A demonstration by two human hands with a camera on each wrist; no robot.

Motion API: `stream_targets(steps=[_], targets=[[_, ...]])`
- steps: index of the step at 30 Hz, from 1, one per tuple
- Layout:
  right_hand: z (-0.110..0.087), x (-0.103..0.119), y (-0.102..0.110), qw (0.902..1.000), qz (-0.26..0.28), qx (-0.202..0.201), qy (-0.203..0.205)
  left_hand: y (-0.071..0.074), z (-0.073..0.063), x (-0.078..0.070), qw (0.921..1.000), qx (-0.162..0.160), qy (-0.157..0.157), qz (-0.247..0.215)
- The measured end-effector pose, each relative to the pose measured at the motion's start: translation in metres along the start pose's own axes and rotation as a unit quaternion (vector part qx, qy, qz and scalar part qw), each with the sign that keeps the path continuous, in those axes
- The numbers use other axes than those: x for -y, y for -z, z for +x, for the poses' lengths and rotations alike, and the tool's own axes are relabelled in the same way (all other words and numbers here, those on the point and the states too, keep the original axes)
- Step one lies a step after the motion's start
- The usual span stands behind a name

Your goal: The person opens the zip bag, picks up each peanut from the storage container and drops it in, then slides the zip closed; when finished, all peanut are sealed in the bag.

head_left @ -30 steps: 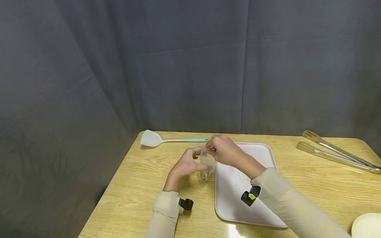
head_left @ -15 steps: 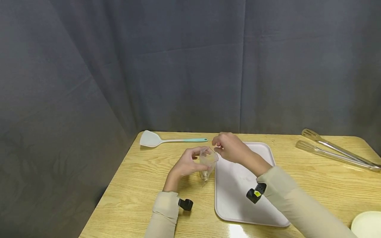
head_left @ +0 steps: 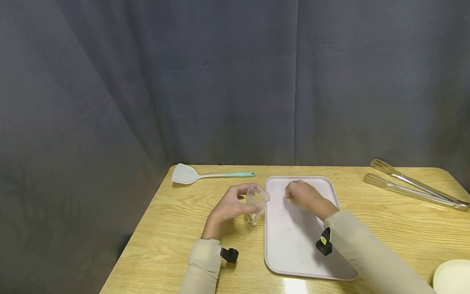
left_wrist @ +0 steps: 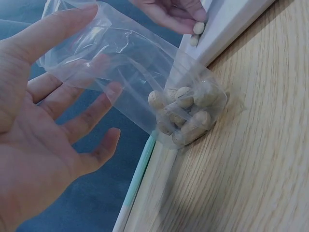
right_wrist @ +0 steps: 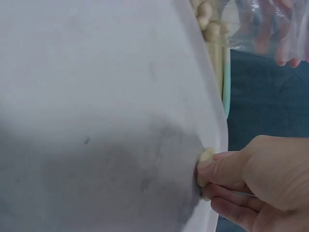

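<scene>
My left hand [head_left: 231, 203] holds a clear plastic bag [left_wrist: 137, 79] by its mouth, thumb on one side and fingers on the other. Several unshelled peanuts [left_wrist: 184, 99] lie in the bottom of the bag, which hangs low over the table beside the tray. Over the far part of the pale tray [head_left: 288, 249], my right hand [head_left: 306, 197] pinches a single peanut [right_wrist: 205, 155] between thumb and fingers. The right wrist view puts that peanut right at the tray's surface, near its far edge.
A white spatula [head_left: 185, 174] with a mint-green handle lies along the far left edge of the wooden table [head_left: 165, 241]. Metal tongs [head_left: 407, 179] rest at the far right. A cream round plate [head_left: 454, 278] sits at the near right, and a dark curtain [head_left: 227, 90] hangs behind.
My right hand has left the bag's mouth and moved right and down over the tray, with a peanut in its fingers. The left hand stays in place with the bag.
</scene>
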State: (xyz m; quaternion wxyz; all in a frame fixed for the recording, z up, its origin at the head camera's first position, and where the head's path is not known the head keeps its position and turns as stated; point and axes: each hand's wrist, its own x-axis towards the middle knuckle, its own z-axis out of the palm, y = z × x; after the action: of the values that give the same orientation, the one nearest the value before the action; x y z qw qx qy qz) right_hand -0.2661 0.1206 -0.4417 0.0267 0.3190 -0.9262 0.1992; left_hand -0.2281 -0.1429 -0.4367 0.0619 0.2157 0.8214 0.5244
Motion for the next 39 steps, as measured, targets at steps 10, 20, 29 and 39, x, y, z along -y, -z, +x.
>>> stream_targets(steps=[10,20,29,39], targets=[[-0.006,-0.003,-0.004,1.0,0.002,-0.008,-0.002,0.0,0.001,-0.001,0.9999,0.003,-0.003,0.01],[0.003,0.005,0.006,0.9985,-0.003,-0.039,0.038,0.001,0.0,0.001,0.9999,0.003,-0.009,-0.01],[0.025,0.066,0.041,0.9914,-0.001,-0.055,0.119,0.003,-0.003,0.003,0.9999,-0.001,-0.002,-0.014],[0.027,0.089,0.042,0.9882,0.043,-0.056,0.136,0.007,-0.01,-0.02,0.9998,0.007,-0.009,-0.018]])
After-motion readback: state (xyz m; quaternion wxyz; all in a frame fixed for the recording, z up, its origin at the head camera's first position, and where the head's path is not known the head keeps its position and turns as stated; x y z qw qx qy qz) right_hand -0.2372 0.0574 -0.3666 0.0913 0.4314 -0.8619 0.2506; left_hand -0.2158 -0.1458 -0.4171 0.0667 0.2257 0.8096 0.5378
